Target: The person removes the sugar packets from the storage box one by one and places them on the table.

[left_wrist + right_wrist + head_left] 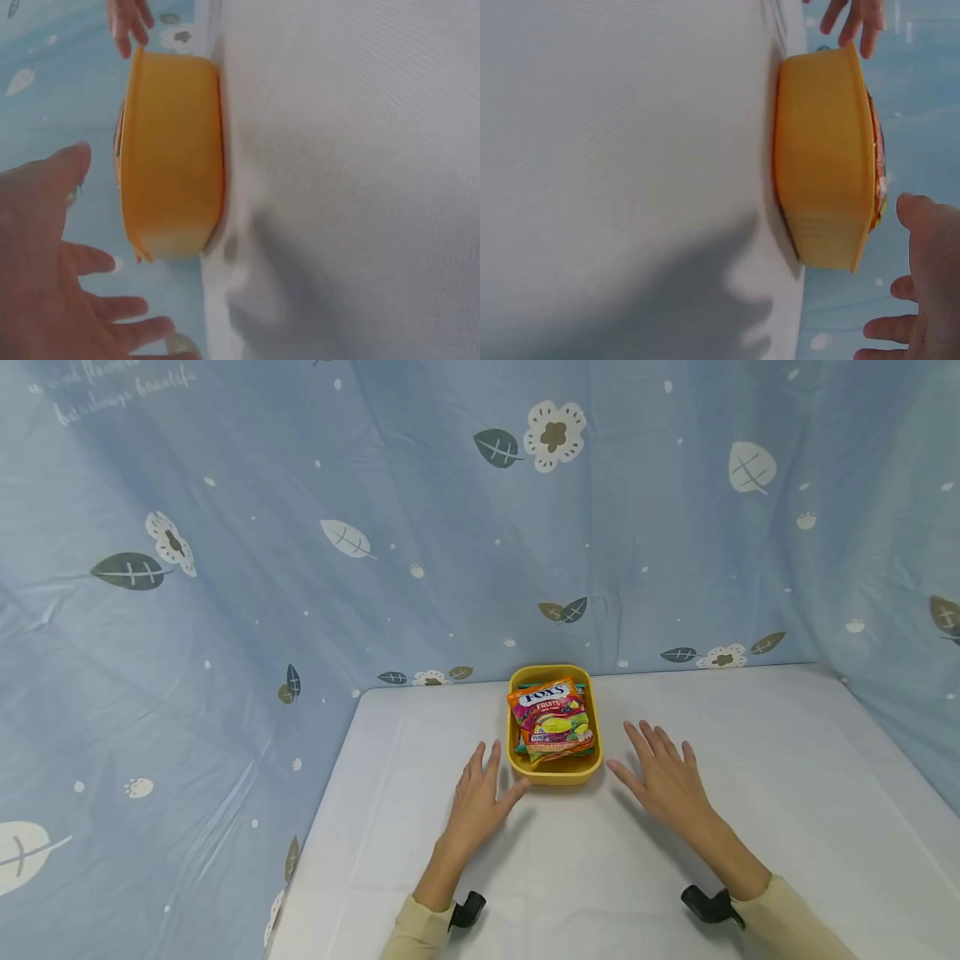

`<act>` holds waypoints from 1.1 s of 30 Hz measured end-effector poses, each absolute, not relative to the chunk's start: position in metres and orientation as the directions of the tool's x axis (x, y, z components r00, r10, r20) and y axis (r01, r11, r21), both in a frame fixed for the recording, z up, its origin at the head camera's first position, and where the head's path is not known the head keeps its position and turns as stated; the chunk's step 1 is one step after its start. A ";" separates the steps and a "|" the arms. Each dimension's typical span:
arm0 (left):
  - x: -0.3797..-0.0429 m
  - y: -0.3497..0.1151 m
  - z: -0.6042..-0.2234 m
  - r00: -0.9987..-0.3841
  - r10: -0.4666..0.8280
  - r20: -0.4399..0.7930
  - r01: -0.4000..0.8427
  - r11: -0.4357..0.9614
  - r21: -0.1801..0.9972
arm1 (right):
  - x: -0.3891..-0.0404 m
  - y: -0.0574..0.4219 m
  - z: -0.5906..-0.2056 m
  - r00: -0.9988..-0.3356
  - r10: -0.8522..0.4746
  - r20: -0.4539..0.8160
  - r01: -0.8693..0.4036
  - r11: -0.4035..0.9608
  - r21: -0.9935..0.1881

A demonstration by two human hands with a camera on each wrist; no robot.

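Note:
A yellow plastic tub (558, 777) stands at the far side of the white table. Inside it lies an orange and purple bag of Fox's fruit candy (553, 722), with teal packaging showing beneath. My left hand (477, 802) hovers at the tub's front left, fingers spread and holding nothing. On the other side, my right hand (667, 781) is likewise spread, its thumb nearest the tub's right wall. Both wrist views show the tub's side wall (172, 157) with gaps between it and the near hand. The candy bag (879, 165) pokes above the rim.
Behind the table hangs a blue curtain (450, 527) printed with leaves and flowers, close to the tub's back, and it also runs along the left side. The white tabletop (585, 877) stretches in front and to the right. A black mount sits at each wrist.

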State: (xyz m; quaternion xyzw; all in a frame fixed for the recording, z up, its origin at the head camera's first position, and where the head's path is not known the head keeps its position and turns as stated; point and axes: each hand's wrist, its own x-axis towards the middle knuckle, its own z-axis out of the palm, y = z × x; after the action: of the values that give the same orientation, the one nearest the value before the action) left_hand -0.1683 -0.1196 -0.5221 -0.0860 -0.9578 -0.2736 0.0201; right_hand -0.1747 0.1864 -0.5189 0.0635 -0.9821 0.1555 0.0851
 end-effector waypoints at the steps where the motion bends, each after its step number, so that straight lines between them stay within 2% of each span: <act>1: -0.169 -0.120 -0.522 -0.985 0.153 0.083 0.174 0.826 0.536 | -0.175 0.185 -0.518 -0.977 -0.099 0.190 -0.154 0.942 -0.299; 13: -0.183 -0.117 -0.515 -0.982 0.190 0.011 0.145 0.709 0.690 | -0.187 0.170 -0.505 -0.968 -0.115 0.225 -0.189 0.920 -0.343; 22: -0.195 -0.115 -0.515 -0.979 0.202 0.011 0.135 0.615 0.777 | -0.194 0.155 -0.491 -0.975 -0.131 0.178 -0.197 0.877 -0.439; 33: -0.210 -0.114 -0.515 -0.973 0.229 -0.036 0.091 0.523 0.848 | -0.205 0.143 -0.479 -0.978 -0.150 0.147 -0.204 0.852 -0.482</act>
State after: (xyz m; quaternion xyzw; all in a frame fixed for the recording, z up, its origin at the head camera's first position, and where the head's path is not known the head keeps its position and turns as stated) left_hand -0.2095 -0.1139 -0.5155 -0.0920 -0.8696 -0.4799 -0.0716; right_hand -0.2050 0.1427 -0.4793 0.0920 -0.9609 0.2557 0.0523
